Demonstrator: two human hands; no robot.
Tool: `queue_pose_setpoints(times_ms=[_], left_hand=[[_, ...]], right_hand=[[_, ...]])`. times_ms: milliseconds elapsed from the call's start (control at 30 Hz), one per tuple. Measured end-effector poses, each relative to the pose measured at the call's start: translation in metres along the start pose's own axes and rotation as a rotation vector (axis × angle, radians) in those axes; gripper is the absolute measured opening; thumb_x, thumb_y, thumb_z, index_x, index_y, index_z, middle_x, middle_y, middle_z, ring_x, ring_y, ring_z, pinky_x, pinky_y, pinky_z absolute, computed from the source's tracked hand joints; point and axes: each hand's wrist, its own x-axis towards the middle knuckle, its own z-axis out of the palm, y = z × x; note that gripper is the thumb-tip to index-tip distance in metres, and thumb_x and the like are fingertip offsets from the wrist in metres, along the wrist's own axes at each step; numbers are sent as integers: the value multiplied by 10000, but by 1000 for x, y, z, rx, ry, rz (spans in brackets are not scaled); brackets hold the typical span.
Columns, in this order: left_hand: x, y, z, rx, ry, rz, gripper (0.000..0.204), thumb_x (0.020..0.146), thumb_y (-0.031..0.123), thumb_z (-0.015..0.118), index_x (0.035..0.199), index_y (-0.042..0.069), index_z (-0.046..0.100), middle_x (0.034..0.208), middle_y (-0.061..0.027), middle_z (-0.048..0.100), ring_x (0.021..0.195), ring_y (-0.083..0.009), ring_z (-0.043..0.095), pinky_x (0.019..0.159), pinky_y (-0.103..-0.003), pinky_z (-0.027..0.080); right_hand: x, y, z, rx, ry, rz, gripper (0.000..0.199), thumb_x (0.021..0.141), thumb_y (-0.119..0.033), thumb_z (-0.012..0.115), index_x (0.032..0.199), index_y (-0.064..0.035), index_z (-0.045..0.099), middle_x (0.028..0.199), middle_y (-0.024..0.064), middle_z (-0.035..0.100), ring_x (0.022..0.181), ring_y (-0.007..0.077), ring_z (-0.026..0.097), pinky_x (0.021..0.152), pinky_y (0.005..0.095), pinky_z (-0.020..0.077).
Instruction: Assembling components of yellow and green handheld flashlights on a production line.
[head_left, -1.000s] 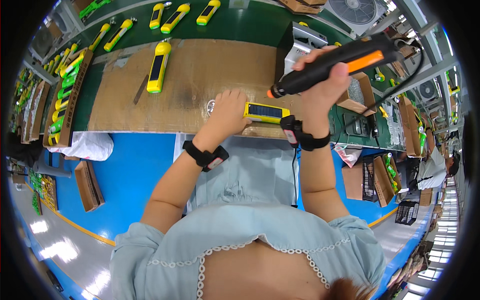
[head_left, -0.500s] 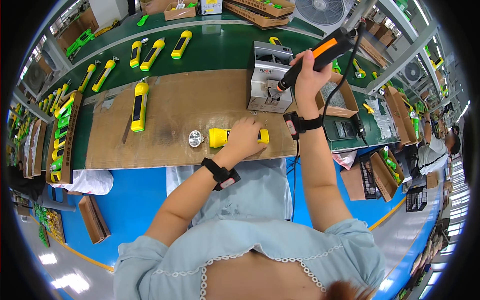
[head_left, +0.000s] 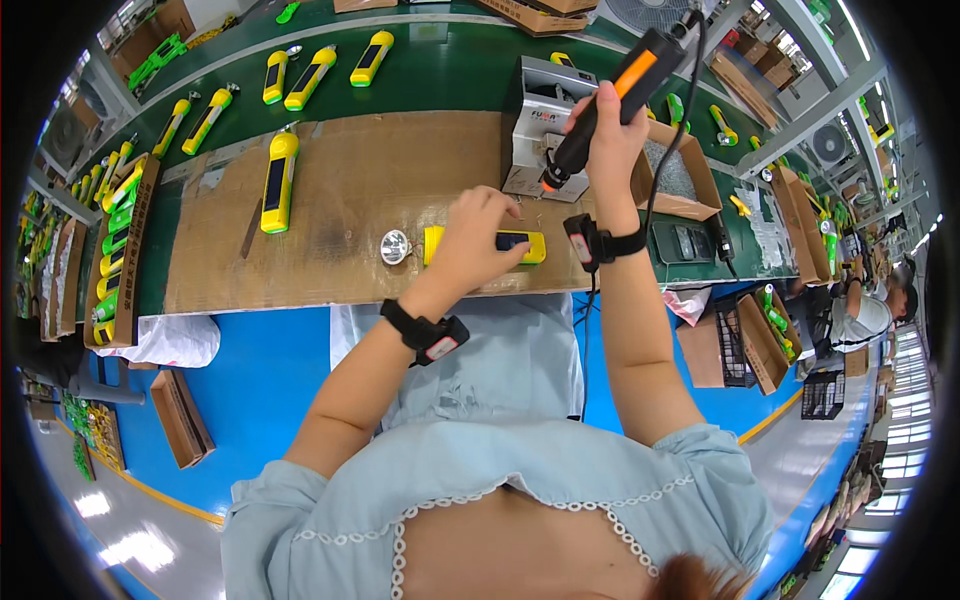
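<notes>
Pinning the yellow plastic flashlight body (head_left: 482, 245) near the cardboard mat's (head_left: 340, 180) front edge, your left hand (head_left: 470, 245) presses it down; your right hand (head_left: 600, 135) grips the orange-and-black electric screwdriver (head_left: 610, 100) raised above, so next lower its tip onto the body.

A yellow flashlight body (head_left: 520, 246) with a dark panel on its upper face lies flat and crosswise on the brown bench (head_left: 380, 190), partly covered by the left hand (head_left: 478, 240). An electric screwdriver (head_left: 606, 100), black with an orange band, is raised and tilted, tip down by a grey box (head_left: 535, 115), cable trailing from its upper end.
</notes>
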Motion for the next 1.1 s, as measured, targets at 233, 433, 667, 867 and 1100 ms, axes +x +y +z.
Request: queue_pose_setpoints(times_ms=[233,433,667,867,1100], left_hand=[[-39,-26,-45,359,-83,-151,561,564,375,823,966,69,579,955,-117,548,940,-320,503,815,-407,379],[-40,-25,-43,303,-91,-177,502,575,346,822,925,75,585,935,-117,549,940,-310,509,824,-404,372],[-44,-34,-39,279,-54,-123,506,585,332,822,968,92,594,928,-109,544,918,-309,504,804,-400,378],[-46,-35,-38,307,-30,-121,519,580,330,827,975,90,593,929,-109,540,921,-306,500,796,-397,377],[-45,-33,-38,275,-30,-128,513,575,329,829,959,88,588,916,-105,532,918,-304,496,797,-396,374]], right_hand=[[-68,-17,41,27,-92,-4,452,889,-403,559,1048,13,480,697,117,578,551,189,583,495,289,487],[-78,-3,65,189,-180,7,302,876,-180,617,1062,11,475,706,86,598,583,145,574,555,256,468],[-76,6,68,97,-147,3,250,893,-190,589,1001,6,476,687,81,594,562,142,573,540,260,471],[-75,6,74,114,-146,25,235,895,-195,585,974,-4,473,687,79,590,560,144,575,539,263,474],[-75,12,70,9,-157,-1,340,897,-327,570,976,-7,488,708,109,575,579,187,582,534,300,500]])
